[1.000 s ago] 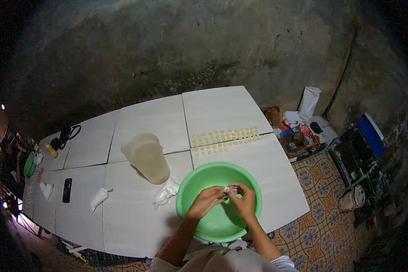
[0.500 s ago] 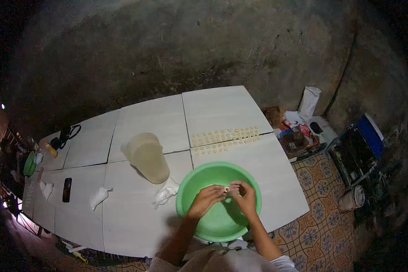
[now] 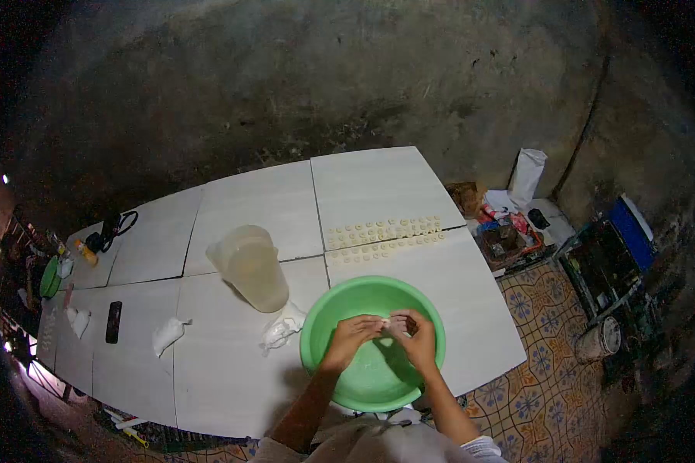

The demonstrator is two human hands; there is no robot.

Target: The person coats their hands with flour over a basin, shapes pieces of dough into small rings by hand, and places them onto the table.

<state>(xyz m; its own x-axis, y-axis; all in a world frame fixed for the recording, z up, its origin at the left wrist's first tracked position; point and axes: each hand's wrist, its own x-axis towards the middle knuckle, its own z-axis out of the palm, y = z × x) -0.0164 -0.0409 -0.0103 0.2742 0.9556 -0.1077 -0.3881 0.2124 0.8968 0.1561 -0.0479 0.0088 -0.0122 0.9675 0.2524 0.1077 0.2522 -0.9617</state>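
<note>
Over the green basin (image 3: 316, 347), my left hand (image 3: 353, 339) and my right hand (image 3: 416, 339) meet at their fingertips. A small pale piece of dough (image 3: 385, 323) is pinched between the fingers of both hands; it is partly hidden by them. Inside the basin, below the hands, lies some pale material, mostly in shadow. Just beyond the basin, rows of small pale rings (image 3: 382, 231) lie on the white tiled table (image 3: 247, 386).
Left of the basin are a crumpled plastic bag (image 3: 283, 328) and a cloudy plastic pitcher (image 3: 251, 270). Farther left lie a white bag (image 3: 169, 336) and a black phone (image 3: 113, 322). A cluttered crate (image 3: 508, 239) and a bucket (image 3: 599, 339) stand at the right.
The fingertips have shifted slightly around the small pale piece, which shows less now. Both hands have stayed over the basin.
</note>
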